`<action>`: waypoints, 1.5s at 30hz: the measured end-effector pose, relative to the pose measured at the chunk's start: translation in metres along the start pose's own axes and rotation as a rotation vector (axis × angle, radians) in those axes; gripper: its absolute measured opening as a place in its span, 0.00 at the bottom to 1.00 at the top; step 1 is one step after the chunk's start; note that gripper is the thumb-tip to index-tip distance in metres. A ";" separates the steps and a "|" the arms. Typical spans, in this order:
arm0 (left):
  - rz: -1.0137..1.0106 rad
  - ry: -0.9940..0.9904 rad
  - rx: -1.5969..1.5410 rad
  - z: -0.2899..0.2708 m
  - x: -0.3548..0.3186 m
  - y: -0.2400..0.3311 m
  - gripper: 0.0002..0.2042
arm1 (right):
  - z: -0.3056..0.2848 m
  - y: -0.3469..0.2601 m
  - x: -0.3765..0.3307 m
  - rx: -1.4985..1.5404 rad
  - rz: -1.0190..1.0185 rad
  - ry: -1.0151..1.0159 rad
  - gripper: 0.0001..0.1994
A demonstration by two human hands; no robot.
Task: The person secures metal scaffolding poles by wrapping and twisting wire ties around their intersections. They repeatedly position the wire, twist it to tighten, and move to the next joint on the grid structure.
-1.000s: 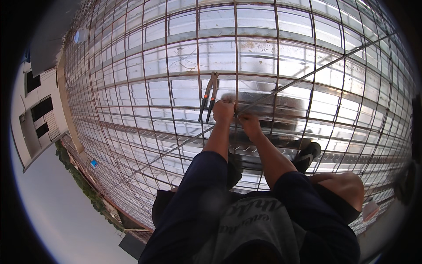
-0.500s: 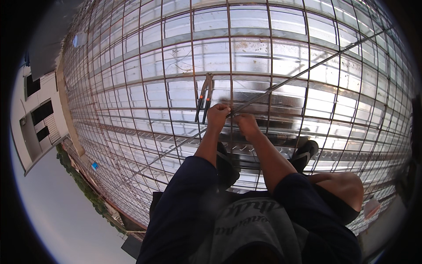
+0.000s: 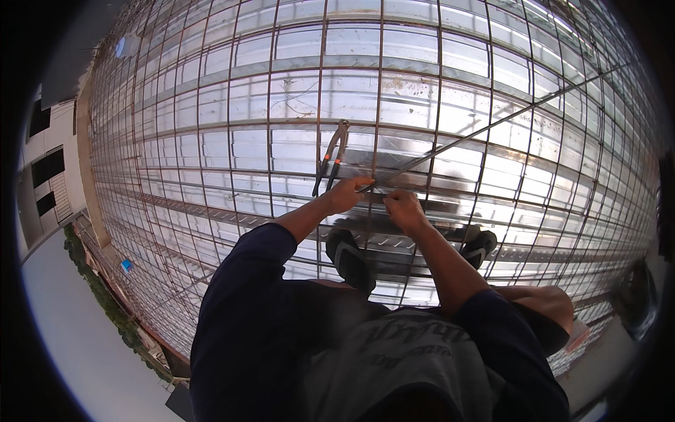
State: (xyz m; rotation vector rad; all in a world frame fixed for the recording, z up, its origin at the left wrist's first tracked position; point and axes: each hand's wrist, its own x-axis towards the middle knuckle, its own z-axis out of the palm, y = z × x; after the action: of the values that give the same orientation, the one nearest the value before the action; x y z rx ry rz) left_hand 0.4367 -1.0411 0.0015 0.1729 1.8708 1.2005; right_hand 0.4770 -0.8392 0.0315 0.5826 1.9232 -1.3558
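Over a grid of thin steel bars, a loose-looking diagonal rebar point(image 3: 485, 130) runs from the far right down to my hands. My left hand point(image 3: 346, 195) is closed, with its fingertips around the diagonal bar where it meets the grid. Close by on the right, my right hand point(image 3: 405, 209) is closed in a pinch. A thin strand, perhaps wire, seems to show between the hands, but what the right fingers hold is too small to make out. End-cutting pliers point(image 3: 332, 159) with dark handles and orange marks lie on the mesh just beyond my left hand.
Shiny corrugated metal decking point(image 3: 295, 98) lies beneath the steel mesh point(image 3: 436, 91). My dark footwear point(image 3: 351, 261) rests among the bars below my hands. A white building point(image 3: 53, 165) stands past the left edge, with a small blue object point(image 3: 126, 265) near that edge.
My left forearm has swung out to the left, its hand staying by the crossing. My right hand has drawn slightly right and nearer to me. The pliers remain on the mesh.
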 end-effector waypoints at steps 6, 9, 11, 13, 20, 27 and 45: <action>0.100 0.297 -0.218 0.037 -0.002 -0.026 0.19 | 0.001 -0.026 0.001 -0.246 -0.264 -0.101 0.12; 0.153 0.602 -0.033 0.056 0.004 -0.034 0.13 | 0.012 -0.032 0.021 -0.376 -0.428 -0.114 0.13; 0.021 0.654 -0.007 0.055 0.006 -0.013 0.10 | 0.013 -0.044 0.039 -0.459 -0.472 -0.059 0.12; -0.028 0.702 0.007 0.054 0.006 -0.007 0.08 | 0.006 -0.050 0.060 -0.615 -0.415 -0.049 0.12; -0.064 0.694 -0.029 0.049 0.003 -0.009 0.08 | 0.007 -0.070 0.042 -1.044 -0.022 0.006 0.11; -0.076 0.654 -0.070 0.046 0.001 -0.012 0.09 | 0.032 -0.040 0.016 -0.442 -0.017 -0.058 0.13; -0.313 0.782 0.694 -0.038 0.033 -0.004 0.22 | -0.032 -0.089 -0.048 -0.394 -0.467 -0.055 0.16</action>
State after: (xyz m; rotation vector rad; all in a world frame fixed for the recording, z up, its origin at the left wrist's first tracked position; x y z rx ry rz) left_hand 0.3905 -1.0509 -0.0152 -0.2501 2.8160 0.3604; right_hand 0.4364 -0.8390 0.1297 -0.1028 2.2865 -1.1860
